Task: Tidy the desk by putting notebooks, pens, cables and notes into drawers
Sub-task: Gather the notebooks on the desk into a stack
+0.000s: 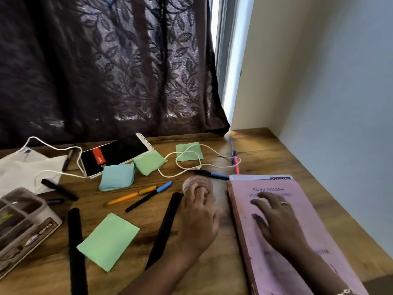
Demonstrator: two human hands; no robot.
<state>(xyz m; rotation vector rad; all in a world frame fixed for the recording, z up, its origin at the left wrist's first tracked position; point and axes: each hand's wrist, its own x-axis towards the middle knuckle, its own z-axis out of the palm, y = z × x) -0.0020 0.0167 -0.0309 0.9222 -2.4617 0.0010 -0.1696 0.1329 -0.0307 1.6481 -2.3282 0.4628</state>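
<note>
— What takes up the most room on the table [265, 150]?
— The pink notebook [263, 269]. It lies flat along the right edge and runs down to the front edge. The right hand [276, 218] is over its cover with the fingers spread wide, but blur hides whether they press.
— And the other one?
— The black notebook [119, 154] lies near the back edge, left of the middle. The white cable [177, 163] loops round it and trails toward the back right corner.
— Notes?
— A green note [108, 241] lies toward the front edge. A blue pad [118, 176] and a green pad [148, 161] sit just beside the black notebook.
— Pens?
— A yellow pen [129, 196] and a blue-capped pen [148, 196] lie mid-table.
— The left hand [197, 216]?
— Its fingers curl round a tape roll [197, 184], just left of the pink notebook.
</note>
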